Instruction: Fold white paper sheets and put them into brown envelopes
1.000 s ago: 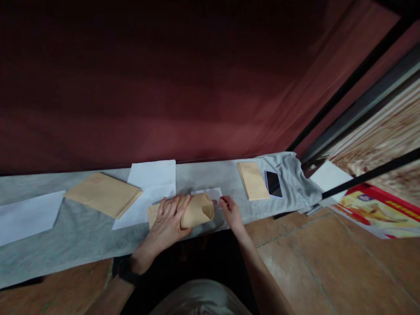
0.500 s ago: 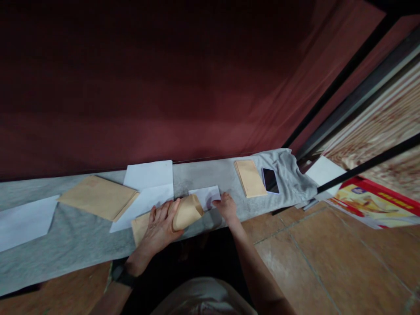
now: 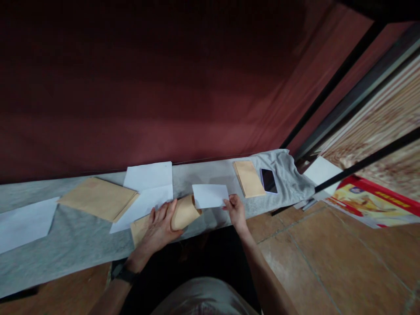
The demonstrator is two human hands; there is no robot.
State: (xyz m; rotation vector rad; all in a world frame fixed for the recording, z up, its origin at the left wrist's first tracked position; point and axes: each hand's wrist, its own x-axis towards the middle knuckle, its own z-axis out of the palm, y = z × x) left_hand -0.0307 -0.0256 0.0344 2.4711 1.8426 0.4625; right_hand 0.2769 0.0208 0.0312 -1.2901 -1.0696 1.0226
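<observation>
My left hand (image 3: pixel 161 224) presses on a brown paper envelope (image 3: pixel 184 214) near the front edge of the cloth-covered surface, thumb and fingers gripping it. The envelope's right end bulges with its mouth open. A white sheet of paper (image 3: pixel 211 195), apparently folded, is pinched at its right edge by the thumb and fingers of my right hand (image 3: pixel 235 209). The sheet sits just right of the envelope's mouth, raised a little above the cloth; its left corner is by the opening. I cannot tell whether that corner is inside.
Larger white sheets (image 3: pixel 149 176) lie behind my left hand, with brown envelopes (image 3: pixel 98 197) left of them. Another white sheet (image 3: pixel 28 223) lies far left. Smaller brown envelopes (image 3: pixel 249 178) and a phone (image 3: pixel 269 180) are on the right. A dark red wall (image 3: pixel 147 140) borders the back.
My right hand has moved slightly right and lifted the white paper from the cloth, so more of it shows. My left hand stays on the envelope.
</observation>
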